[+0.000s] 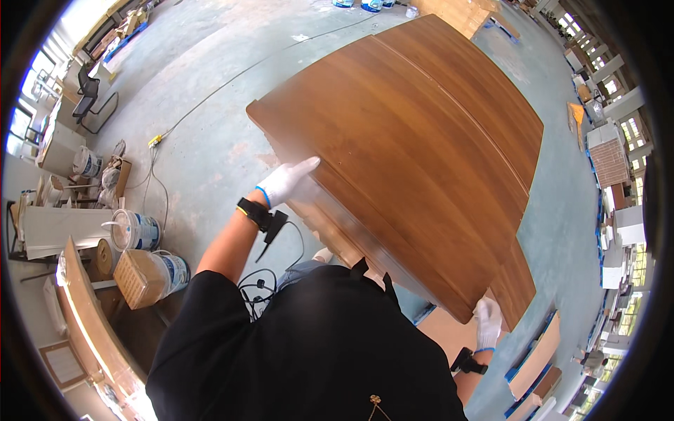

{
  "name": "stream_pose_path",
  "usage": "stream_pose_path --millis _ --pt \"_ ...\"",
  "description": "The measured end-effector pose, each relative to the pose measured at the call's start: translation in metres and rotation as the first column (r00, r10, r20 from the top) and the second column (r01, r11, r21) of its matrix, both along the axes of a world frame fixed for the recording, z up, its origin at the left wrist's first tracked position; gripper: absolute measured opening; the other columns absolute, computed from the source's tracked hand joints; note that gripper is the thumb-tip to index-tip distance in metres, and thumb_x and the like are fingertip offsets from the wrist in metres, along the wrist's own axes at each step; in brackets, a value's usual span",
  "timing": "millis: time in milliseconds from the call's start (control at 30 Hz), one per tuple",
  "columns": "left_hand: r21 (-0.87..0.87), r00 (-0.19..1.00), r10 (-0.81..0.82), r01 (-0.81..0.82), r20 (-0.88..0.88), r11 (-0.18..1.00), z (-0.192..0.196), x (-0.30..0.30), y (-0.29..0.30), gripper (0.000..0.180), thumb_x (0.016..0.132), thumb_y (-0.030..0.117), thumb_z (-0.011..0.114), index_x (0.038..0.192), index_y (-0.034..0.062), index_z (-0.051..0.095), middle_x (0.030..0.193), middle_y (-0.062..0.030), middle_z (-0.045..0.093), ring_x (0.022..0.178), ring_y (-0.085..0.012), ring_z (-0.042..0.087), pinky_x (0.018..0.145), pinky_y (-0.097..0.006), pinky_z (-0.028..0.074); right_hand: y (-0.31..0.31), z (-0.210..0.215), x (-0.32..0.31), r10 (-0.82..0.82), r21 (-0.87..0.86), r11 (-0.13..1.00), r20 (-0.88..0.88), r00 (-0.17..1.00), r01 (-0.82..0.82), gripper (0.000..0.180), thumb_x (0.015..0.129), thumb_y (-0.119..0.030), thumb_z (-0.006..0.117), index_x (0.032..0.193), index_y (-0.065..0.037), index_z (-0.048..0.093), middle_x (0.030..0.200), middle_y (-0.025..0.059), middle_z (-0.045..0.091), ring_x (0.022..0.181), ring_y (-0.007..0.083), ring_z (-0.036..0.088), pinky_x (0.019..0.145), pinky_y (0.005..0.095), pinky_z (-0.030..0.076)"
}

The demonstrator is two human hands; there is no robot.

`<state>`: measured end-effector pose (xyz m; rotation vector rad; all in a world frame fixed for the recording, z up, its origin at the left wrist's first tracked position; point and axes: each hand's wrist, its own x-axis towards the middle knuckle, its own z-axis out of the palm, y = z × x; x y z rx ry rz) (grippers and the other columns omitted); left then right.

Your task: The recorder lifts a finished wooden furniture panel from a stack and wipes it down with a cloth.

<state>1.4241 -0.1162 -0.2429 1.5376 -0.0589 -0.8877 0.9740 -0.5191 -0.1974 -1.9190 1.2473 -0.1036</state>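
Observation:
A large brown wooden panel (393, 161) with a glossy, grained top fills the middle of the view, slanting from upper left to lower right. One long seam crosses its far part. My left hand (284, 182), in a white glove with a blue cuff, grips the near edge, thumb along the top and fingers partly hidden by the edge. At the near right corner my right hand (487, 323), gloved the same way, is closed around the edge beside a lower brown board (518, 284). What lies under the panel is mostly hidden.
At left stand white buckets (137, 230), a cardboard box (140, 278) and a black chair (90, 95). A cable with a yellow socket (155, 141) crosses the floor. Boards (535, 356) lie at lower right; a wooden crate (456, 14) stands beyond the panel.

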Motion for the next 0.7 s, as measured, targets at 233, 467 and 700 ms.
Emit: stream_pose_path --millis 233,467,700 --pt "0.762 0.839 -0.382 -0.059 0.387 0.645 0.050 0.086 0.070 0.047 0.068 0.038 0.076 0.096 0.0016 0.067 0.091 -0.0148 0.070 0.078 -0.0235 0.068 0.072 -0.035 0.053 0.051 -0.018 -0.018 0.002 0.083 0.997 0.050 0.999 -0.006 0.069 0.069 -0.017 0.076 0.128 0.004 0.047 0.115 0.0138 0.062 0.099 0.0271 0.063 0.085 0.0374 0.051" --pt "0.775 0.576 -0.609 -0.073 0.546 0.627 0.030 0.153 0.088 0.080 0.061 0.025 0.082 0.132 0.0049 0.050 0.115 -0.0171 0.065 0.109 -0.0319 0.061 0.092 -0.039 0.048 0.054 -0.036 -0.006 -0.110 -0.255 0.967 -0.473 0.874 -0.017 0.066 0.072 -0.021 0.077 0.126 0.003 0.048 0.114 0.0181 0.063 0.101 0.0354 0.063 0.087 0.0416 0.051" --pt "0.677 0.658 -0.570 0.122 0.492 0.726 0.035 0.170 0.060 0.043 0.067 0.005 0.079 0.106 -0.0052 0.064 0.094 -0.0166 0.071 0.087 -0.0196 0.069 0.077 -0.034 0.055 0.074 -0.022 -0.011 -0.085 -0.324 0.945 -0.126 0.988 0.040 0.055 0.072 -0.024 0.077 0.119 -0.003 0.056 0.106 0.0235 0.065 0.102 0.0403 0.061 0.085 0.0446 0.051"
